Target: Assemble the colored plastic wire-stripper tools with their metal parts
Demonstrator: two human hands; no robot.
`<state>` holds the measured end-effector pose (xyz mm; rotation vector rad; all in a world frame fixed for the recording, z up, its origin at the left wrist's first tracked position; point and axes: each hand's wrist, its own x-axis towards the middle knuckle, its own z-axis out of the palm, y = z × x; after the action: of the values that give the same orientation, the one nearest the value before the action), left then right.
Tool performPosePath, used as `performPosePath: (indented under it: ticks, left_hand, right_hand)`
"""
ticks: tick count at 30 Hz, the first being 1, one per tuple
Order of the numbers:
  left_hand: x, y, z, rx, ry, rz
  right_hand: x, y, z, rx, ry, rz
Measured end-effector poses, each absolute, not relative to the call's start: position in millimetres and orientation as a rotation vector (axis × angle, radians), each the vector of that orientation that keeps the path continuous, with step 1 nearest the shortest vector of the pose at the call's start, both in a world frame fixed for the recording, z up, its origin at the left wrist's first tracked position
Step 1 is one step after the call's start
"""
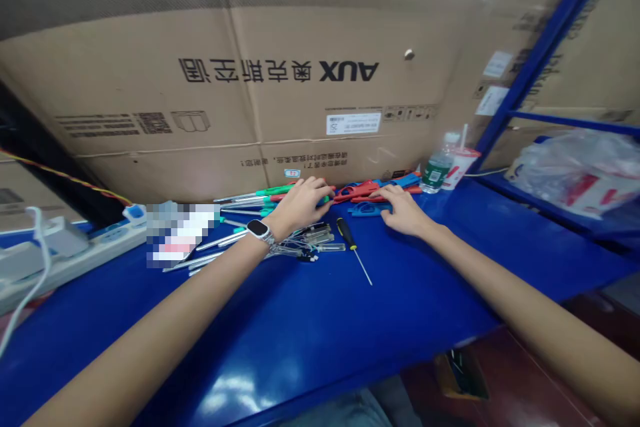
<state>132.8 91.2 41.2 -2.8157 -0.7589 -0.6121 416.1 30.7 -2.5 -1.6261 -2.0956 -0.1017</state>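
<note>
My left hand (305, 203), with a watch (259, 229) at its wrist, lies over the green and red handles of several screwdrivers (273, 192). Its fingers are bent but apart, partly hiding the handles. To the right, my right hand (404, 210) rests at a row of red tools (356, 191) and blue tools (365, 209) with looped plastic handles; their exact kind is hard to make out. Its thumb and fingers are apart, touching the pile. Between the hands lies a black-and-yellow screwdriver (346, 233), tip toward me. Clear-handled screwdrivers (320, 237) are heaped below my left wrist.
A large cardboard box (280, 97) walls off the back of the blue table (320, 333). A water bottle (439, 167) and a cup with a straw (461, 167) stand at right. On the left lie a power strip (107, 243) and a partly blurred phone-like object (183, 240).
</note>
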Motion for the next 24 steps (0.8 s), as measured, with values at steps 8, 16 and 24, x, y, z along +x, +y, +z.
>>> performPosePath:
  ticks: [8, 16, 24]
  left_hand:
    - [209, 94, 31, -2.980, -0.802, -0.353]
    - [223, 112, 19, -3.095, -0.999, -0.296]
    - [211, 110, 23, -3.129, -0.957, -0.348]
  right_hand:
    - [424, 18, -12, -1.797, -2.128, -0.065]
    - [417, 31, -23, -1.705, -2.076, 0.004]
    - [409, 28, -25, -1.622, -2.009, 0.052]
